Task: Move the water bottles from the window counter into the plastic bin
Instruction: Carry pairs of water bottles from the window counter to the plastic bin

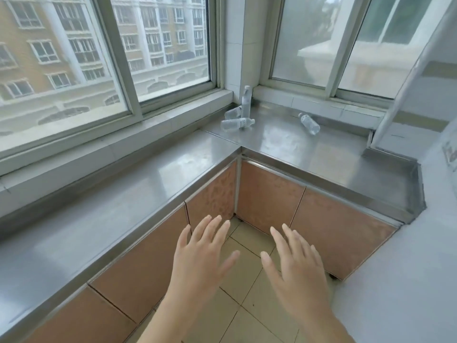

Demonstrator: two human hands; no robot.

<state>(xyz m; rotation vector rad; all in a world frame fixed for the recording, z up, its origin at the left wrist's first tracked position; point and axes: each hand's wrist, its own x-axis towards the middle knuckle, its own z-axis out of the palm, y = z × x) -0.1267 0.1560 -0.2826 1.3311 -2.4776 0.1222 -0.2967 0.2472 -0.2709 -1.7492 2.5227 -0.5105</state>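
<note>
Several clear water bottles rest on the steel window counter (284, 142) in its far corner. One bottle (246, 100) stands upright against the tiled pillar. Two bottles lie on their sides beside it, one (237, 124) in front and one (233, 112) behind. Another bottle (309, 123) lies alone to the right. My left hand (202, 253) and my right hand (294, 263) hover low above the floor, fingers spread, holding nothing, well short of the bottles. No plastic bin is in view.
The L-shaped steel counter (123, 209) runs under the windows (103, 53), with brown cabinet doors (269, 201) below. A white wall or appliance (408, 268) stands at the right. Beige floor tiles (242, 288) lie beneath my hands.
</note>
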